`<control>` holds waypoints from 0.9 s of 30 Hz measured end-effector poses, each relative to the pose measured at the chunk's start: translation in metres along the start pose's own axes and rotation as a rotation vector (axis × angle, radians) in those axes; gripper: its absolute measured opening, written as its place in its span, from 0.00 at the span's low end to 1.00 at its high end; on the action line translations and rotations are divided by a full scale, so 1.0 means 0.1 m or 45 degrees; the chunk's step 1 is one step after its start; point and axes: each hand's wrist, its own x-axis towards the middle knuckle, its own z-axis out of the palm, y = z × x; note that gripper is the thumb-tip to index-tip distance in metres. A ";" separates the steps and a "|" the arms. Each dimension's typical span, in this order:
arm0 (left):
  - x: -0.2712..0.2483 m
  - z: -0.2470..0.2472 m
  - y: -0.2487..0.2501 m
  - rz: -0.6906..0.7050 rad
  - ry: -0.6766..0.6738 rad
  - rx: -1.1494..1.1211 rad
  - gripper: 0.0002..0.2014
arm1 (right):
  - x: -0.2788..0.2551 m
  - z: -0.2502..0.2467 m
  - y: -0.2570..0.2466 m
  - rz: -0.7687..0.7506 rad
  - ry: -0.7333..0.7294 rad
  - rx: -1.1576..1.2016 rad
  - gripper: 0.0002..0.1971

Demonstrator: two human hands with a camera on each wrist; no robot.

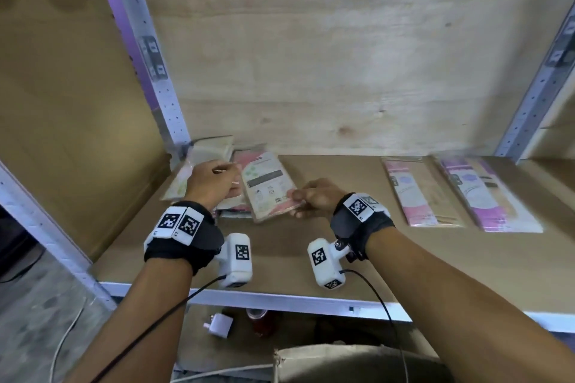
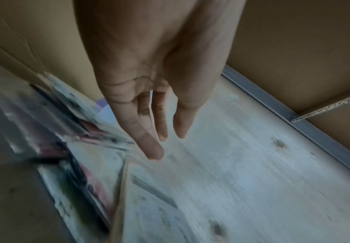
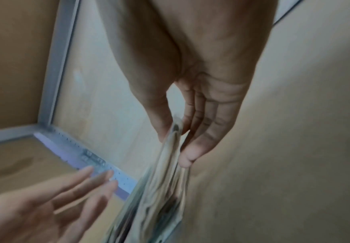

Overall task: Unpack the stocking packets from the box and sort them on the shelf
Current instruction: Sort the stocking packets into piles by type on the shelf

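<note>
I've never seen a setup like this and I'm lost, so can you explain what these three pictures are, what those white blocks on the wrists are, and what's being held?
No machine here: a person is working with two bare hands. The big picture comes from a camera on their head. The white blocks strapped to the wrists are small cameras, and the other two pictures look along each hand from them.

On the brown shelf lies a loose pile of packets at the left and two long pink packets side by side at the right.

The right hand pinches a bundle of packets by its edge; the right wrist view shows thumb and fingers clamping it. The left hand holds nothing, its fingers straight, over the pile.
</note>
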 end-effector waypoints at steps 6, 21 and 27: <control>-0.16 0.46 0.01 -0.206 -0.327 -0.092 0.20 | -0.49 -0.52 0.08 -0.365 0.195 -0.102 0.09; -0.31 1.37 0.06 -0.384 -0.478 -0.657 0.07 | -1.09 -1.42 0.28 -0.764 0.381 -0.799 0.22; -0.47 1.52 0.03 -0.358 -0.755 -0.538 0.05 | -1.08 -1.77 0.43 -0.269 0.291 -0.240 0.25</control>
